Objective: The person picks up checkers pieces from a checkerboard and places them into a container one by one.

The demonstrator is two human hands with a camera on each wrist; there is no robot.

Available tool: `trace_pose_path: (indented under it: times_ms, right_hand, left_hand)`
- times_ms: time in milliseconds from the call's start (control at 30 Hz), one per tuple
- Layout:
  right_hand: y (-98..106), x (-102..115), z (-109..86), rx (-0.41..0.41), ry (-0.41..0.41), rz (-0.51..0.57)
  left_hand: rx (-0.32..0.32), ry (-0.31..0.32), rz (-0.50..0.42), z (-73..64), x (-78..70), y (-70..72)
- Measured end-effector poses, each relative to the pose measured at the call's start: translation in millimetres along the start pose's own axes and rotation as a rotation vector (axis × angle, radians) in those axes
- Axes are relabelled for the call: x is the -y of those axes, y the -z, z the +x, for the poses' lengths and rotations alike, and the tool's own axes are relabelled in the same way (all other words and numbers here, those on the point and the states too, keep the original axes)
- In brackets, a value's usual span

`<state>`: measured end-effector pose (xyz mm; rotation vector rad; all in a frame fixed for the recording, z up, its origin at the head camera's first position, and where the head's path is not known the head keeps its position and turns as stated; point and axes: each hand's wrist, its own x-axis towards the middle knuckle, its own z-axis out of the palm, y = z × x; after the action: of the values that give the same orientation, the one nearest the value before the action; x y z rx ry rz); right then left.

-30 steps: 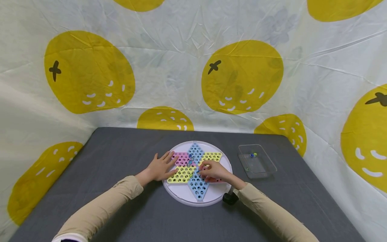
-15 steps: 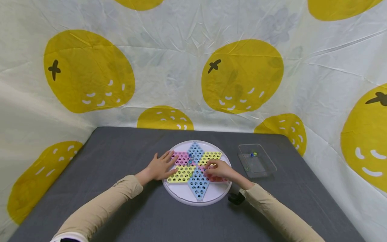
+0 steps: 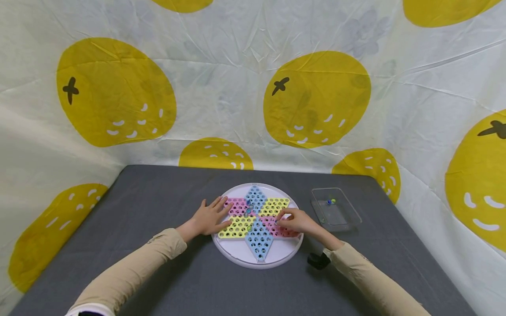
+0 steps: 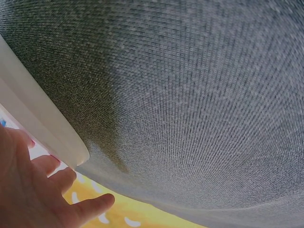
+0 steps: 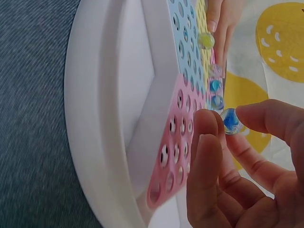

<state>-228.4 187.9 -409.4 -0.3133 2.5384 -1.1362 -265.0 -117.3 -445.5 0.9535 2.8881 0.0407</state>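
Marble (image 5: 232, 121) pinched in right grip (image 3: 296, 220), above pink section (image 3: 271, 227) of board (image 3: 234, 252).

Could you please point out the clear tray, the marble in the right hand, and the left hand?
Clear tray (image 3: 341, 214), head view: its bare floor.
Held marble (image 5: 231, 121), right wrist view: its blue middle.
Left hand (image 3: 207, 219), head view: its back.

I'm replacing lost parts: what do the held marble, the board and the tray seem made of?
Marble: probably glass; glossy, clear, blue swirl inside.
Board: likely moulded plastic; smooth white rim, soft sheen.
Tray: probably clear plastic, possibly glass; grey cloth shows through.
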Motion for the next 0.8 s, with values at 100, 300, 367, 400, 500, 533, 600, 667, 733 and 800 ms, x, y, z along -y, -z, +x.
trace_pose_path:
  times_ms: [100,300,367,400,500,533,600,667,733,800]
  right_hand:
    - [4.7,-3.1,-2.4,-0.002,-0.021,0.013]
    - [12.9,-8.7,-9.4,-0.008,-0.040,0.050]
    - [15.7,-10.1,-12.4,-0.011,-0.040,0.052]
    - [17.1,-10.9,-13.6,-0.013,-0.040,0.050]
    - [21.7,-15.1,-15.3,-0.024,-0.052,0.041]
    - [23.3,-16.2,-16.0,-0.027,-0.058,0.035]
    - [27.1,-18.9,-17.4,-0.030,-0.064,0.039]
    - [31.4,-21.0,-19.6,-0.024,-0.058,0.052]
    - [35.8,-22.6,-22.3,-0.017,-0.052,0.065]
    - [40.0,-23.9,-24.8,-0.017,-0.053,0.072]
  left_hand:
    - [0.001,0.004,0.002,-0.2,-0.9,0.7]
    - [0.003,0.008,0.004,0.1,-1.6,1.4]
    - [0.004,0.008,0.006,0.4,-1.3,1.0]
    - [0.006,0.009,0.009,0.7,-1.1,0.5]
    - [0.006,0.011,0.018,1.5,-0.3,-1.2]
    - [0.006,0.013,0.022,1.6,-0.1,-1.7]
    - [0.002,0.013,0.028,1.6,-0.1,-2.2]
    - [0.000,0.012,0.031,1.2,-0.5,-2.1]
    - [-0.002,0.013,0.031,0.8,-1.2,-1.6]
    - [-0.002,0.013,0.029,0.5,-1.9,-1.1]
